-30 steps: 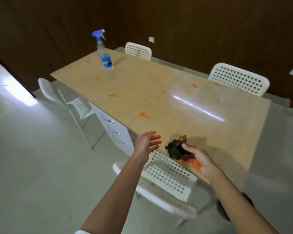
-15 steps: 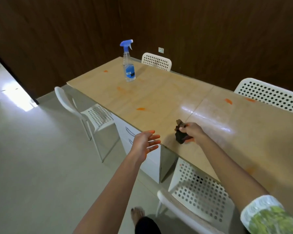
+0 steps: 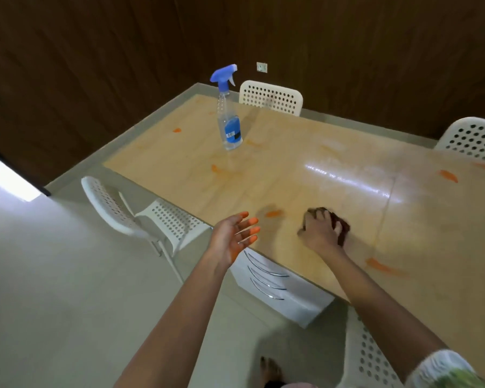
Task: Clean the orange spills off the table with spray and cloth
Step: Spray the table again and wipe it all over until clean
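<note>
A long light-wood table (image 3: 305,175) carries several orange spills: one (image 3: 274,213) just left of my right hand, one (image 3: 381,266) near the front edge, one (image 3: 448,175) at the right, one (image 3: 177,130) far left. My right hand (image 3: 318,229) is shut on a dark crumpled cloth (image 3: 340,226) and presses it on the tabletop. My left hand (image 3: 234,236) hovers open beside the table's front edge, its fingertips stained orange. A clear spray bottle (image 3: 229,119) with a blue trigger and label stands upright at the far end.
White perforated chairs stand around the table: one (image 3: 140,214) at the left side, one (image 3: 270,98) at the far end, one (image 3: 473,137) at the far right, one (image 3: 370,357) by my right arm. A white drawer unit (image 3: 277,287) sits under the table. Dark wood walls behind.
I have stepped closer along the table. My right hand has carried the cloth further onto the tabletop and now presses it flat near an orange spill. The left hand stays open.
</note>
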